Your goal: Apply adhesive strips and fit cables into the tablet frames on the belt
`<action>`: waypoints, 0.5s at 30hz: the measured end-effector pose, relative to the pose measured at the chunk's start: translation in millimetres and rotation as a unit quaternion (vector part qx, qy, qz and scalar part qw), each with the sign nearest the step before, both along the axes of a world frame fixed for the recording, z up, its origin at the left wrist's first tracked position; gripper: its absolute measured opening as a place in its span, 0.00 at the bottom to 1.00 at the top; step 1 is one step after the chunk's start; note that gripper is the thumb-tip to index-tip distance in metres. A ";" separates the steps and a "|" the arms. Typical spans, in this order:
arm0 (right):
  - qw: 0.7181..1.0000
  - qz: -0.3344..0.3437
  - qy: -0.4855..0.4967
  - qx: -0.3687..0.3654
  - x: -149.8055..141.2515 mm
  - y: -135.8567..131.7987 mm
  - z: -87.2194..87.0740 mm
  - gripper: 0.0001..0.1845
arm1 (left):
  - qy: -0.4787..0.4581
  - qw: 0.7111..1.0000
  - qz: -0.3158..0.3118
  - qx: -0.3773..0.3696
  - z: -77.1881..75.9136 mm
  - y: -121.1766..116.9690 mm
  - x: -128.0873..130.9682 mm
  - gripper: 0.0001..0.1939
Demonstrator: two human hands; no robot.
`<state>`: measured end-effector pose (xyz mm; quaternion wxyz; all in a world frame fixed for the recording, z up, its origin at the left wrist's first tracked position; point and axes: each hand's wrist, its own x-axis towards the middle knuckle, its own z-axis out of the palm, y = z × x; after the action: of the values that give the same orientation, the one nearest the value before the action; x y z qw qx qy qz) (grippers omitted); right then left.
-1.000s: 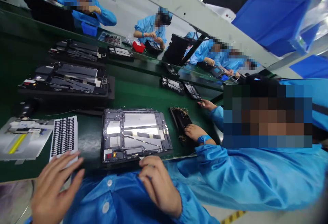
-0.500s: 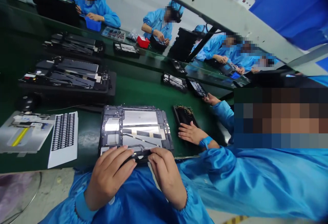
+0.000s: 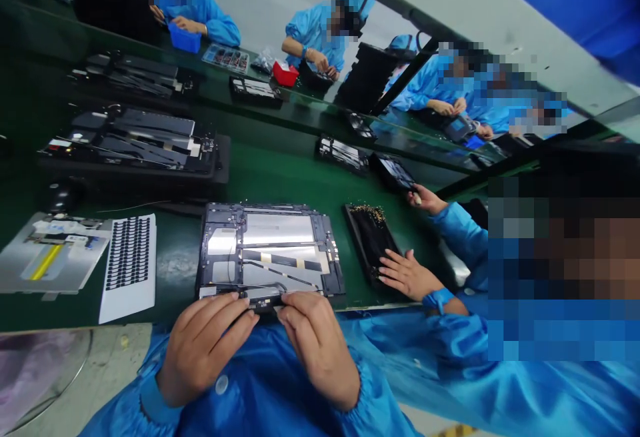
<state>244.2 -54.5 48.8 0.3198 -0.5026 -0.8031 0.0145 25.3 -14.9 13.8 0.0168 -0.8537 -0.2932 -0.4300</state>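
Observation:
An open tablet housing (image 3: 280, 231), dark-framed with silver plates and black ribbon cables inside, lies on the green bench before me. My left hand (image 3: 205, 343) curls its fingers over the near edge, left of the middle. Close beside it, my right hand (image 3: 320, 347) has thumb and fingers pinched together at the same edge; a tiny pale bit shows by its fingertips, too small to name. Between the hands a narrow dark strip of the edge is visible. To the left lie a white sheet of black stickers (image 3: 129, 260) and a silver plate with a yellow strip (image 3: 55, 260).
More open tablets (image 3: 135, 140) rest on dark foam at the back left. On the right, a co-worker's hand (image 3: 410, 275) lies by a black tray (image 3: 367, 240) with small gold-coloured parts; their other hand holds a tablet (image 3: 395, 173). Other people work across the bench behind a glass-like ledge.
The camera view has shifted slightly. My hands are a little closer together at the near edge of the tablet. The co-worker's near hand has moved right along the black tray.

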 end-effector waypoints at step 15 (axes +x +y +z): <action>0.999 0.018 -0.036 -0.016 -17.0 8.6 -4.7 0.10 | 0.044 0.999 0.012 -0.006 -4.2 -0.8 -4.6 0.13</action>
<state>227.2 -45.9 44.1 0.2821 -0.4934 -0.8226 0.0148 20.7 -15.8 9.7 0.0297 -0.8684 -0.3047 -0.3901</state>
